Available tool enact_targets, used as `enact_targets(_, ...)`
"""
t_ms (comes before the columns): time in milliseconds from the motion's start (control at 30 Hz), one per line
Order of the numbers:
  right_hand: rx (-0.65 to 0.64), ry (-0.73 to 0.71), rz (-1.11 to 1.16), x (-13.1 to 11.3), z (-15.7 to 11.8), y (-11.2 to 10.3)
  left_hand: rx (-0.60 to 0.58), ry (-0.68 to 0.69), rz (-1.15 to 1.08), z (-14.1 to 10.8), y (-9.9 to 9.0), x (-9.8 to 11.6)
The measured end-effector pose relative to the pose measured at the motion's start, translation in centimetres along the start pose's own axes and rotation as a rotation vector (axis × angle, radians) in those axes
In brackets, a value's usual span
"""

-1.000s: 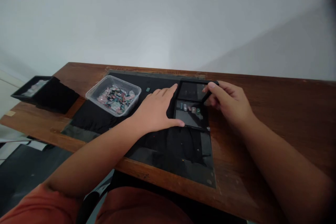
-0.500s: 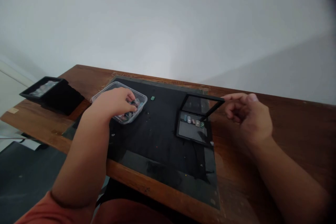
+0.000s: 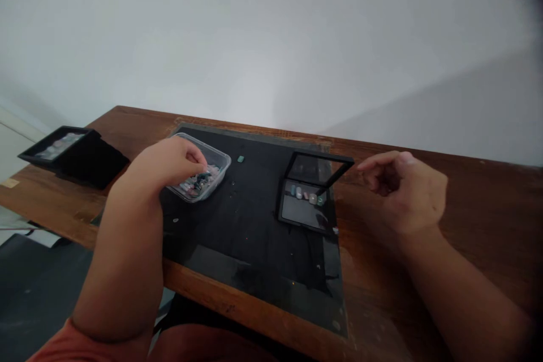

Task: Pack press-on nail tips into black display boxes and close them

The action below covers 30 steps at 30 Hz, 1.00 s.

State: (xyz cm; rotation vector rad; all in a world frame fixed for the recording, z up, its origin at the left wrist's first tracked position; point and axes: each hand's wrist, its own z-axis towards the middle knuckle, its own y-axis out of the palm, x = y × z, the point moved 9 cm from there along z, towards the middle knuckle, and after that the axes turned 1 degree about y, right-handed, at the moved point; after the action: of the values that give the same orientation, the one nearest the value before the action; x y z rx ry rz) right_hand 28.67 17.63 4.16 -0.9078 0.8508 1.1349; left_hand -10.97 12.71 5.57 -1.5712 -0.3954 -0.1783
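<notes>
My left hand (image 3: 172,161) is over the clear plastic tub (image 3: 224,167), thumb and fingers pinched together. Something small and pale shows at its fingertips, too small to name. Inside the tub lies a heap of small mixed stones (image 3: 202,181) in pink, white, green and dark tones. On the right, my right hand (image 3: 407,192) hovers beside a black hinged display case (image 3: 280,209), its fingers loosely curled with nothing in them and a gap to the raised lid (image 3: 339,172). A row of several small stones (image 3: 313,198) lies across the case's upper part.
A single green stone (image 3: 240,159) lies on the black mat (image 3: 237,226) to the right of the tub. Small crumbs dot the mat. At the left of the wooden table (image 3: 254,300) stands a black box (image 3: 91,161) with pale contents on top. A wall rises behind.
My left hand has lifted and drawn back left from the stones, uncovering more of them. My right hand has come away from the lid, which stays raised. The view has shifted slightly.
</notes>
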Motion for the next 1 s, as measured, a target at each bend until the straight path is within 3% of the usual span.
enact_targets(300, 0.081, -0.192, -0.029, -2.1, -1.5, -0.6, 0.123, 0.066, -0.007, -1.4, -0.8, 3.4)
enact_targets(467, -0.091, -0.371, -0.151, -5.0, -3.1, 1.3, 0.326, 0.367, -0.126, -2.8, -2.0, 7.4)
enact_targets(567, -0.176, -0.485, -0.193, -6.5, -3.6, 2.0, 0.451, 0.692, -0.166, -4.9, -2.1, 11.4)
enact_targets(633, -0.248, -0.572, -0.217, -7.4, -4.1, 2.6, 0.461, 0.869, -0.180, -6.2, -1.2, 13.6)
enact_targets(767, -0.397, -0.739, -0.005, -8.7, -5.8, 3.9, 0.441, 1.006, -0.177, -7.2, 0.6, 15.9)
enact_targets(867, -0.457, -0.654, 0.150, -8.0, -6.0, 4.8, 0.509, 1.062, -0.222, -7.6, 0.5, 16.1)
enact_targets(1000, -0.450, -0.578, 0.149, -7.0, -5.7, 5.2, 0.535, 1.067, -0.298, -7.7, 0.1, 15.7)
